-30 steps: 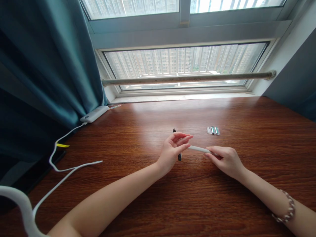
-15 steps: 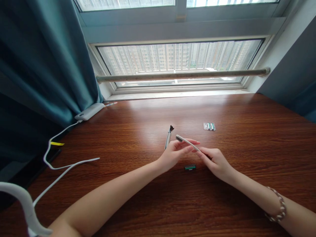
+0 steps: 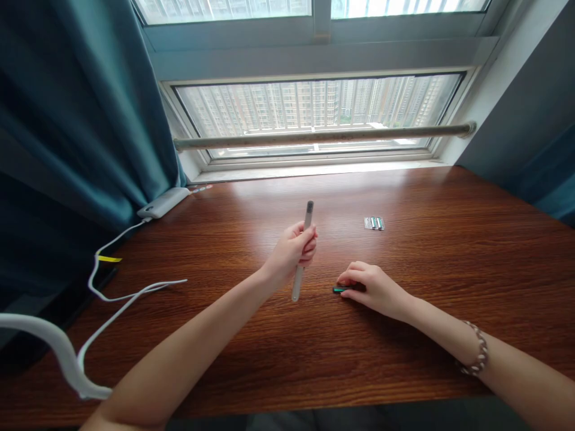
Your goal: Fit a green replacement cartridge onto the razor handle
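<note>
My left hand (image 3: 296, 248) is closed around a slim pale grey toothbrush (image 3: 298, 280), which stands tilted, its dark bristle end up toward the window. Lower and to the right, my right hand (image 3: 371, 286) pinches a small black razor cartridge (image 3: 338, 290) with a green strip, thumb and fingers at its right end, close to the tabletop. A clear pack of razor cartridges (image 3: 374, 223) lies farther back, beyond my right hand. The silver razor handle does not show; my left hand covers the place where it lay.
The wooden table (image 3: 233, 359) reaches back to the window. White cables (image 3: 148, 288) and a white power strip (image 3: 164, 202) lie at the left, beside the blue curtain (image 3: 112, 108). A curved white stand (image 3: 54, 335) rises at the lower left.
The toothbrush has passed from my right hand into my left and now points away from me. My right hand has moved down and taken hold of the razor cartridge. The razor handle has dropped from sight.
</note>
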Demonstrator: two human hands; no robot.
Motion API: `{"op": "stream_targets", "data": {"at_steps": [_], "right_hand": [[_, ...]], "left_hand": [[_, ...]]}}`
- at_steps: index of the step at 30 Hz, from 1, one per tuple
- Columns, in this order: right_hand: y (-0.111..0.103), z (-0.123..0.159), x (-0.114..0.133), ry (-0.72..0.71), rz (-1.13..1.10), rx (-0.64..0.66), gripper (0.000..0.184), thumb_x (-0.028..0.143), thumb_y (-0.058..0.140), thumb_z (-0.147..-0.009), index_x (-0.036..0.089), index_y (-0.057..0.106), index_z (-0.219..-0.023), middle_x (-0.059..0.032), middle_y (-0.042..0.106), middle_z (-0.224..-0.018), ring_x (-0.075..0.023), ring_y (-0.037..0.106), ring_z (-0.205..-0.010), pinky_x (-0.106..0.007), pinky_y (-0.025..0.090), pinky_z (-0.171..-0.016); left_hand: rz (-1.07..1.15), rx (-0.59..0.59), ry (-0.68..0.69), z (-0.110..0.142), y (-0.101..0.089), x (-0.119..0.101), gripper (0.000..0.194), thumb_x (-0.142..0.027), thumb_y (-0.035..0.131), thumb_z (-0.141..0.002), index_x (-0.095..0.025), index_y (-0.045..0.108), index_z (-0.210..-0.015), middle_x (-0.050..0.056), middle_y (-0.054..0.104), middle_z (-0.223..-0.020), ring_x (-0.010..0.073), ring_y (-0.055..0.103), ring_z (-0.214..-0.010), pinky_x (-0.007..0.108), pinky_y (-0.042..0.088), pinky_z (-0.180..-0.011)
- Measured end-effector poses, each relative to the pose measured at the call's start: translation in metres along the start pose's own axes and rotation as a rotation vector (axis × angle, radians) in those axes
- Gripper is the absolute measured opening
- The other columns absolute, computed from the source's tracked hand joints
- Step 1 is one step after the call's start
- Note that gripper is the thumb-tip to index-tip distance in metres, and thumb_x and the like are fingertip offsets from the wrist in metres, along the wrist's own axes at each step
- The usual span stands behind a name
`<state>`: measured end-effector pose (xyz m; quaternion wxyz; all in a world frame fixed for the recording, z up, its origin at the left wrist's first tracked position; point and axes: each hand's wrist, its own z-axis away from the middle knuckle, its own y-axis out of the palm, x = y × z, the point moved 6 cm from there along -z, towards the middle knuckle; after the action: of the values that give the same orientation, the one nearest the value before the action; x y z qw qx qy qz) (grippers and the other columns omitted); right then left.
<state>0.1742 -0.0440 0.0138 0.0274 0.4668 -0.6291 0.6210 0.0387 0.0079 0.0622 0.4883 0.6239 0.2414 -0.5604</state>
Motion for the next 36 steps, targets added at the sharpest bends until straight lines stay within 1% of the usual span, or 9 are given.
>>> {"op": "stream_targets", "data": {"at_steps": [6,10,13,17,21,24,27,32,36], "right_hand": [[-0.013,0.000,-0.009,0.088,-0.026,-0.214,0.013,0.024,0.055,-0.077,0.018,0.061,-0.087,-0.0009,0.055,-0.069,-0.0102,0.051,-0.059,-0.023,0.044,-0.058],[-0.023,0.000,-0.012,0.107,-0.072,-0.322,0.014,0.026,0.053,-0.079,0.018,0.061,-0.087,-0.0025,0.057,-0.071,-0.0107,0.053,-0.060,-0.023,0.045,-0.057],[-0.025,0.001,-0.012,0.147,-0.098,-0.347,0.017,0.031,0.054,-0.079,0.017,0.062,-0.083,-0.0039,0.059,-0.072,-0.0120,0.054,-0.061,-0.024,0.045,-0.056],[-0.005,0.000,-0.009,0.284,-0.426,-0.177,0.023,0.037,0.057,-0.076,0.016,0.058,-0.085,-0.0024,0.060,-0.069,-0.0123,0.056,-0.058,-0.024,0.047,-0.054],[0.019,0.000,0.004,0.273,-0.831,-0.016,0.036,0.033,0.066,-0.068,0.017,0.050,-0.096,-0.0027,0.059,-0.081,-0.0143,0.059,-0.070,-0.025,0.050,-0.060],[0.020,0.002,0.004,0.276,-0.823,-0.020,0.024,0.032,0.058,-0.075,0.016,0.049,-0.091,0.0018,0.054,-0.065,-0.0095,0.052,-0.053,-0.021,0.044,-0.049],[0.005,0.004,-0.009,0.310,-0.723,-0.139,0.019,0.036,0.045,-0.084,0.017,0.048,-0.084,0.0076,0.036,-0.048,-0.0048,0.032,-0.037,-0.018,0.028,-0.036],[-0.028,0.006,-0.028,0.311,-0.466,-0.364,0.022,0.038,0.045,-0.083,0.017,0.052,-0.087,0.0060,0.032,-0.052,-0.0060,0.027,-0.042,-0.019,0.022,-0.038],[-0.037,0.004,-0.029,0.272,-0.290,-0.377,0.025,0.039,0.044,-0.083,0.016,0.056,-0.081,0.0038,0.037,-0.054,-0.0074,0.031,-0.047,-0.021,0.025,-0.043]], "left_hand": [[-0.039,0.111,-0.162,0.005,0.013,0.031,0.024,-0.030,0.055,-0.076,-0.017,0.037,-0.067,-0.009,0.030,-0.048,0.0004,0.019,-0.036,0.013,0.010,-0.035],[-0.042,0.014,-0.254,0.002,0.004,0.053,0.020,-0.027,0.056,-0.074,-0.018,0.039,-0.078,-0.006,0.043,-0.058,0.0000,0.026,-0.037,0.012,0.012,-0.035],[-0.020,-0.063,-0.198,-0.001,0.000,0.056,0.018,-0.018,0.057,-0.072,-0.018,0.040,-0.080,-0.005,0.048,-0.063,0.0007,0.034,-0.039,0.013,0.020,-0.036],[0.141,-0.021,0.035,0.003,0.014,0.042,0.016,-0.018,0.057,-0.075,-0.015,0.044,-0.082,0.003,0.058,-0.082,0.0093,0.058,-0.068,0.023,0.045,-0.065],[0.251,0.039,0.127,0.010,0.030,0.038,0.021,-0.020,0.059,-0.075,-0.017,0.043,-0.089,0.007,0.057,-0.103,0.0209,0.053,-0.103,0.038,0.038,-0.090],[0.069,0.074,0.180,0.009,0.030,0.041,0.019,-0.025,0.054,-0.079,-0.017,0.045,-0.093,0.009,0.055,-0.107,0.0230,0.050,-0.108,0.040,0.037,-0.090],[-0.303,-0.014,0.261,0.006,0.017,0.044,0.026,-0.033,0.053,-0.078,-0.018,0.046,-0.098,0.009,0.052,-0.109,0.0219,0.047,-0.107,0.039,0.035,-0.091],[-1.064,-0.099,0.347,0.006,0.009,0.055,0.049,-0.045,0.070,-0.056,-0.018,0.050,-0.092,0.008,0.048,-0.100,0.0262,0.042,-0.100,0.043,0.034,-0.087],[-1.201,-0.081,0.380,0.006,0.013,0.061,0.036,-0.040,0.066,-0.063,-0.020,0.051,-0.089,0.007,0.047,-0.101,0.0254,0.041,-0.101,0.042,0.033,-0.088]]}}
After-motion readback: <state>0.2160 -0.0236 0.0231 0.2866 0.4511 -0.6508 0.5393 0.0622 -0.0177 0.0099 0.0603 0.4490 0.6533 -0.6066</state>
